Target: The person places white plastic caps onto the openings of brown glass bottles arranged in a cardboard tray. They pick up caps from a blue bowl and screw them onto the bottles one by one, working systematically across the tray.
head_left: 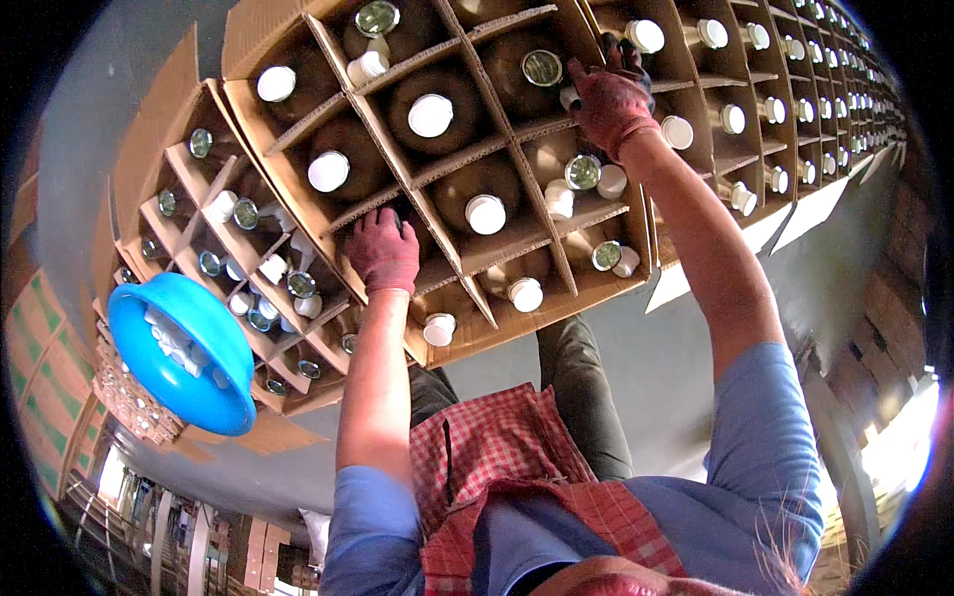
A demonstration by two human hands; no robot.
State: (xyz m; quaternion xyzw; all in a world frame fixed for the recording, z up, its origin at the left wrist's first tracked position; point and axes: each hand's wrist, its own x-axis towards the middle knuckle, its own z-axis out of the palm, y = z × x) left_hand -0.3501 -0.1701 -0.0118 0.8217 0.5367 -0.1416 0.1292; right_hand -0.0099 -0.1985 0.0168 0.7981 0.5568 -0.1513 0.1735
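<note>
A cardboard box spreads in front, its dividers walling off each compartment; left sits a blue basin. The right hand bends its fingers at the box's right edge, beside 1 uncapped bottle. The left hand dips near 1 white-capped bottle. Whether either pinches anything, I cannot tell.

- You have open space above the white caps.
- Cardboard dividers block sideways passage near your left hand.
- Farther left, a blue basin obstructs you.
</note>
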